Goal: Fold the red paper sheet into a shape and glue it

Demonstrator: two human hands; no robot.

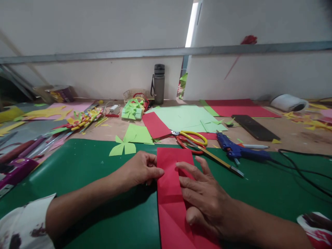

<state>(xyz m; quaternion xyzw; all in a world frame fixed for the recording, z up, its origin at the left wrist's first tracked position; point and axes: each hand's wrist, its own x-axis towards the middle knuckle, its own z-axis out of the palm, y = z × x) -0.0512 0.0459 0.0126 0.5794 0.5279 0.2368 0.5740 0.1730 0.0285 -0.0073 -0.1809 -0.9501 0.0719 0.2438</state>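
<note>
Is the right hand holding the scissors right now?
No, the scissors lie beyond the creased red paper that the right hand is touching.

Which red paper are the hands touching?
The creased sheet over the green mat; the other red pieces lie farther back, out of both hands.

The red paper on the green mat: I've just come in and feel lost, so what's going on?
A person is handling the creased red paper on the green mat. The left hand pinches its left edge; the right hand touches its right side. Scissors and a blue glue gun lie farther off, unheld.
</note>
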